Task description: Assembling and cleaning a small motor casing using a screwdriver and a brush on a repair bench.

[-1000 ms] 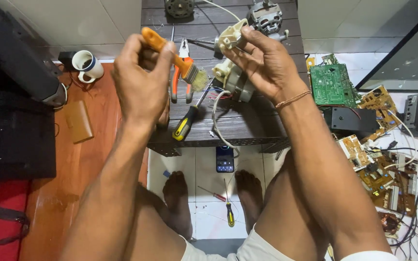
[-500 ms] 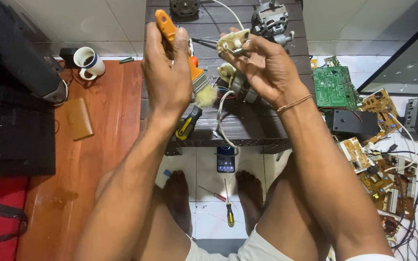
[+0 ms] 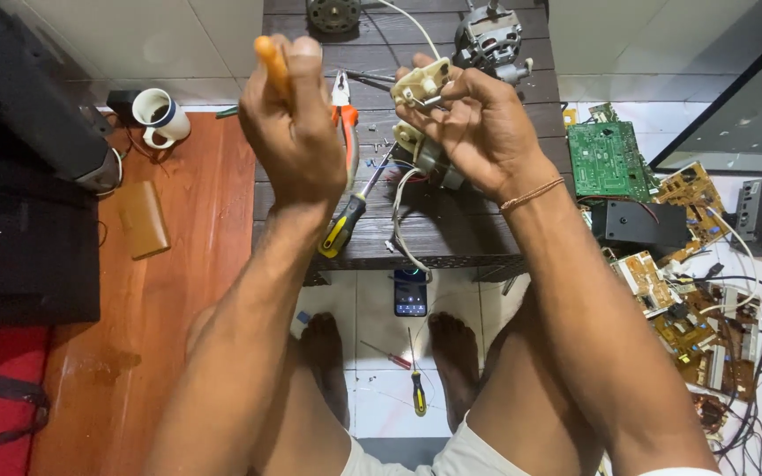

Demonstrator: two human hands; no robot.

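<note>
My left hand (image 3: 291,132) is closed around the orange handle of a small paintbrush (image 3: 272,63); only the handle's top shows above my fingers. My right hand (image 3: 478,128) grips a small motor part with cream plastic housing (image 3: 420,83) and a white wire (image 3: 401,220) trailing down over the dark slatted table (image 3: 451,229). Both hands are raised above the table, close together. Under them lie orange-handled pliers (image 3: 346,123) and a yellow-and-black screwdriver (image 3: 346,225).
Two round motors (image 3: 489,37) sit at the table's far end. Circuit boards (image 3: 607,159) and wires pile up on the floor at right. A white mug (image 3: 157,113) stands left on the wooden floor. A phone (image 3: 411,293) and two screwdrivers (image 3: 416,388) lie between my feet.
My left hand has turned and lifted the brush, so its bristles are now hidden behind my hand. The right hand has brought the motor part slightly nearer.
</note>
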